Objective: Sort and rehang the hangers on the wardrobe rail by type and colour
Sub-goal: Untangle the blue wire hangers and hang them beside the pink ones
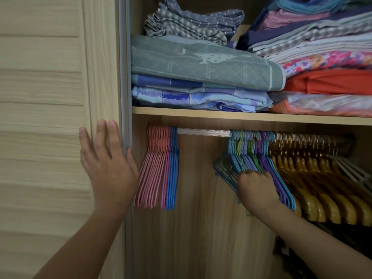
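Left hand (106, 168) flat, fingers straight against wardrobe door (44, 97), right hand (257, 186) grasping mixed coloured hangers (249, 152) mid-rail (203, 133), pink hangers (155, 168) grouped at rail's left end, wooden hangers (322, 178) right.

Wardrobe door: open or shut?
Open. The door is aside under the left hand, showing rail, hangers and shelf.

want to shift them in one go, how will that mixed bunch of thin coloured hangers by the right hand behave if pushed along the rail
The mixed thin hangers look light, so they would probably slide easily on the smooth rail. They already hang at differing angles, so they will likely swing and tangle. The right hand gripping their lower parts should steady them.
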### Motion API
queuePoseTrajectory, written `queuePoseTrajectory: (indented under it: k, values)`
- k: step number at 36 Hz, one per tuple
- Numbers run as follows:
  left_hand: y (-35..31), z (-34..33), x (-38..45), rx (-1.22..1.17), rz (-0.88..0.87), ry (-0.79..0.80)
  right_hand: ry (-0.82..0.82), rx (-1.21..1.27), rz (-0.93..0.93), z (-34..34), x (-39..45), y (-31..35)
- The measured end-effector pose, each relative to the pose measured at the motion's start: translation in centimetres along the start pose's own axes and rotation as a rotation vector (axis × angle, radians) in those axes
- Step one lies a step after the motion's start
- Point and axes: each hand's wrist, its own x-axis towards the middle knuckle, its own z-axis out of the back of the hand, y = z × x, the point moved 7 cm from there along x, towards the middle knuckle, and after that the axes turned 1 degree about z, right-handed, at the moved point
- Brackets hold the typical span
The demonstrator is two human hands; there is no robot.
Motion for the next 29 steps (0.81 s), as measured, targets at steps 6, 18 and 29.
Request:
queuePoseTrajectory:
  k: [6,18,29]
  values:
    - [0.3,-0.2,-0.1,-0.011,0.009,-0.015,-0.294,0.227,-0.007,3.4,0.5,-0.8]
    - [0.3,-0.4,0.0,0.004,0.005,-0.001,-0.164,0.446,0.000,1.8,5.8,3.1]
    - [-0.7,1.0,-1.9,0.118,0.084,0.214,0.106,1.007,-0.173,-8.6,-11.8,6.8]
